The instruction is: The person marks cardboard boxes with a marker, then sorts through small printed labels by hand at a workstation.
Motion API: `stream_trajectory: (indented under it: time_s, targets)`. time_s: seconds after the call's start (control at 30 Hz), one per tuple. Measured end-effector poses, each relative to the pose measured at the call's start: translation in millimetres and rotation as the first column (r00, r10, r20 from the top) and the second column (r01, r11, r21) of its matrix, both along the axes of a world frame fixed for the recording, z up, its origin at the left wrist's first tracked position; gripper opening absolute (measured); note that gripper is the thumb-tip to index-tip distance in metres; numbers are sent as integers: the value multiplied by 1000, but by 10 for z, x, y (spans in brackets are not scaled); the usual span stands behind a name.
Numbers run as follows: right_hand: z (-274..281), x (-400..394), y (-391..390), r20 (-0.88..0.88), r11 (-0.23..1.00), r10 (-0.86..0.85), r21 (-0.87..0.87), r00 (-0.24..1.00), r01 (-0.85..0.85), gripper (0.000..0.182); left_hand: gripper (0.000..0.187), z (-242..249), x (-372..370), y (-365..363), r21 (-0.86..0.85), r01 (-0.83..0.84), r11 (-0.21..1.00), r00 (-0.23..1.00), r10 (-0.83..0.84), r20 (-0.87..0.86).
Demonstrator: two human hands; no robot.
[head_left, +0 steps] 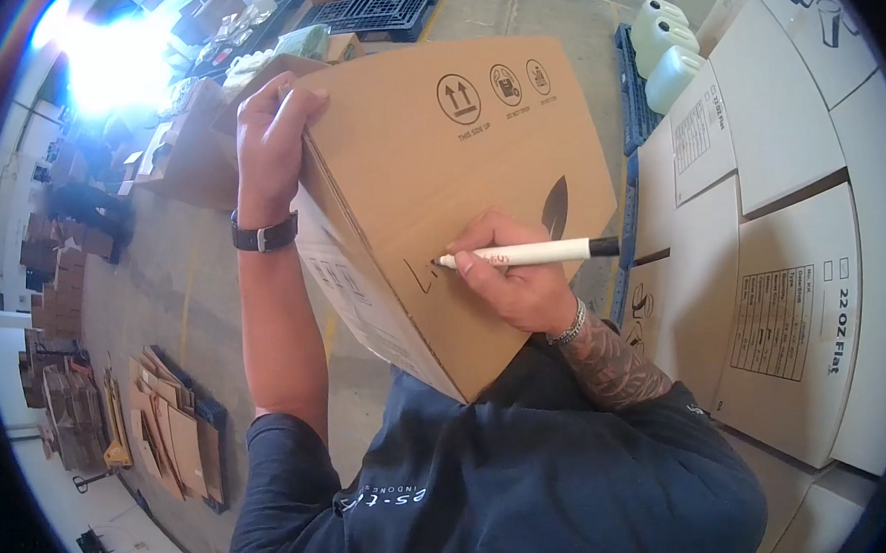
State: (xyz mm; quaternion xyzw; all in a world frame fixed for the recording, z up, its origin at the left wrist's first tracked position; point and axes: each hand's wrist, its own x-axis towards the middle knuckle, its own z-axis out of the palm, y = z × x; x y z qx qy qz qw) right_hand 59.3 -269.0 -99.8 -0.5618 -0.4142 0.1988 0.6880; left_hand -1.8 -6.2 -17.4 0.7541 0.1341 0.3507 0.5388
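A large brown cardboard box stands tilted against my body, its printed face with "THIS SIDE UP" symbols toward me. My left hand grips the box's upper left edge, fingers wrapped over it. In my right hand is a white marker pen with a black end, held nearly level. Its tip touches the box face at fresh black strokes that look like "Li". The box's left side carries a pale label, partly visible at a steep angle.
Stacked white cartons rise close on my right, one marked "22 OZ Flat". Pale jugs stand on a blue pallet behind them. Flattened cardboard lies on a pallet at left, near a yellow pallet jack. More boxes sit beyond my left arm.
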Motion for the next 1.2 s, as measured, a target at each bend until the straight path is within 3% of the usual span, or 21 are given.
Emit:
stream_trajectory:
  time_s: [0.1,0.27,0.4,0.57,0.7,0.9,1.1,1.2]
  targets:
    - [-31,40,-34,134,999,34,-26,990,-31,12,16,-14,-31,-1,4,-5,1000,1000,5,0]
    - [-58,53,-21,15,1000,-14,-12,1000,14,12,16,8,-39,-29,-39,20,999,1000,-19,14]
    - [-128,91,-60,50,998,26,-60,998,-23,11,15,-6,-62,-26,0,1,1000,1000,-1,25]
    - [-109,62,-28,-23,999,-18,33,1000,19,12,14,39,-83,-82,-38,15,999,999,-14,31]
    - [-116,94,-61,49,1000,20,-21,999,-19,13,14,24,-107,-86,-20,-5,1000,1000,5,28]
    - [-177,87,-67,-87,999,-24,-25,996,22,13,14,61,-114,-121,-30,9,999,1000,-8,22]
    - [-111,139,-98,-13,997,32,-71,999,-33,13,16,46,-137,-98,3,-14,1000,1000,14,16]
    - [-83,162,-138,-65,989,139,-35,988,-141,13,15,10,-155,-97,1,-18,1000,1000,18,19]
